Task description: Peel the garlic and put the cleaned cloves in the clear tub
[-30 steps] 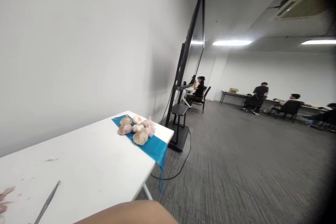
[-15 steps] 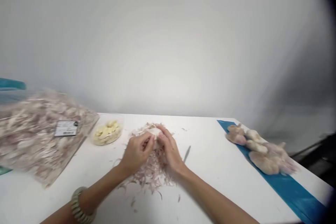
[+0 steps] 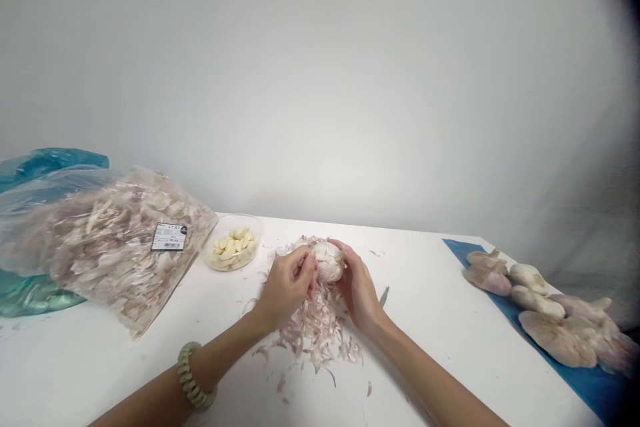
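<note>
A whitish garlic bulb [image 3: 329, 261] is held between my two hands, just above a heap of loose garlic skins [image 3: 316, 330]. My right hand [image 3: 359, 283] curls around the bulb's right side, near its stem. On its left side, my left hand [image 3: 290, 283] is closed in a pinch, fingertips against the bulb; whatever skin lies between them is hidden. A coiled bracelet [image 3: 194, 377] circles my left wrist. Just right of my right wrist lies a small knife [image 3: 384, 296], partly hidden by it.
Left of the heap stands a clear bowl [image 3: 215, 265] with peeled garlic cloves [image 3: 235, 243]. Beyond it rests a large labelled plastic bag [image 3: 125, 247] full of skins. Several garlic bulbs [image 3: 530, 277] lie on a blue plastic strip [image 3: 457, 250] at the right. A wall backs the white table [image 3: 425, 347].
The view has swung left, so everything sits further right in the picture. More of the garlic bulb shows now, as my left hand has drawn down to its left side.
</note>
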